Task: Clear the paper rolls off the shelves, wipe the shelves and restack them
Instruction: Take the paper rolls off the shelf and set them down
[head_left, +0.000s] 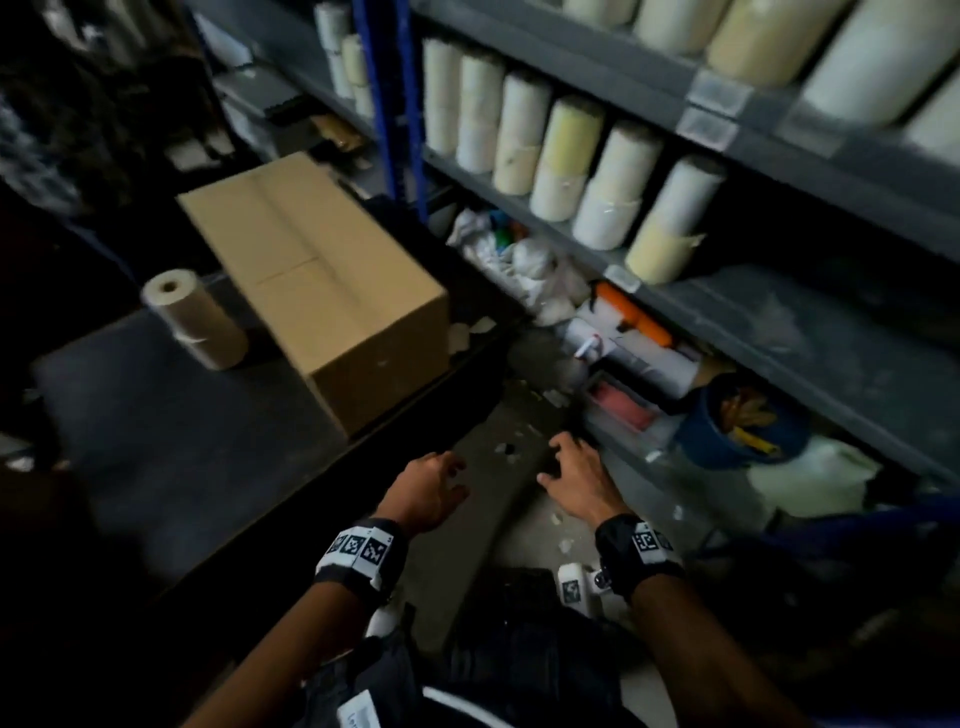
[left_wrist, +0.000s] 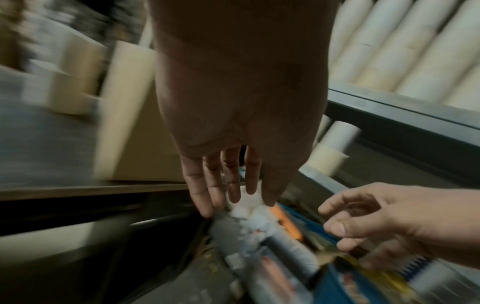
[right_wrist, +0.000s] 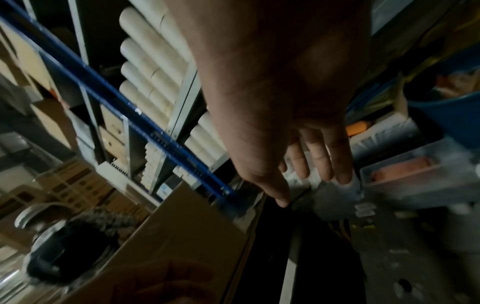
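Both hands, left (head_left: 423, 488) and right (head_left: 574, 480), hover empty, each grip apart, above the floor. Rolls (head_left: 566, 156) stand along the shelf (head_left: 789, 332); 1 roll (head_left: 195, 317) sits on the bench (head_left: 156, 426). Likely light, firm cylinders, best clasped mid-body.

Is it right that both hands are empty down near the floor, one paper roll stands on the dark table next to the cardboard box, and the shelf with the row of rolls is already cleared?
Not quite: the shelf is not cleared. The head view shows a row of rolls on it. The rest holds: left hand and right hand are empty, and one paper roll stands beside the cardboard box.
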